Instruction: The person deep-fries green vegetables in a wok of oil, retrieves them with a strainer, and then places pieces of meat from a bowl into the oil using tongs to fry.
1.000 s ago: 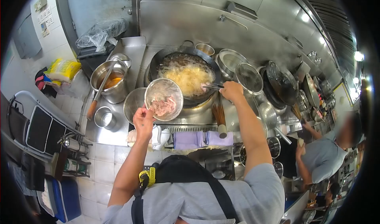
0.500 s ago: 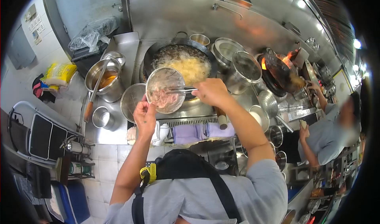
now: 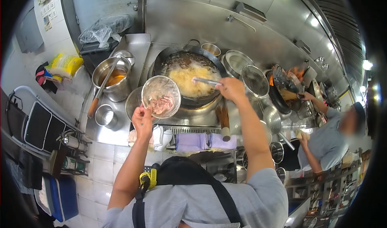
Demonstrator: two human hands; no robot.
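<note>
My left hand (image 3: 142, 117) grips the rim of a bowl (image 3: 155, 85), which is tilted near the left front edge of a large black wok (image 3: 159, 64). Pale pink strips of raw meat (image 3: 162, 105) lie in the bowl's lower side, and a cloudy coating smears its wall. With my right hand (image 3: 231, 89) I hold metal tongs (image 3: 209, 81), closed round their handle end. Their tips reach over the wok, where a small pinkish piece shows. Beneath them, bubbling oil (image 3: 189, 72) is covered in yellowish foam. Anything under the foam is hidden.
To the left stand a metal pot (image 3: 100, 79) with a wooden-handled tool across it and a small metal cup (image 3: 106, 116). A bamboo brush (image 3: 224, 121) and a mesh strainer (image 3: 256, 83) are on the right. Beyond, another person (image 3: 326, 143) works at a flaming wok (image 3: 278, 95).
The tongs have moved from inside the bowl to over the wok, a pinkish piece now at their tips. My right hand went right; the bowl sits slightly lower and left.
</note>
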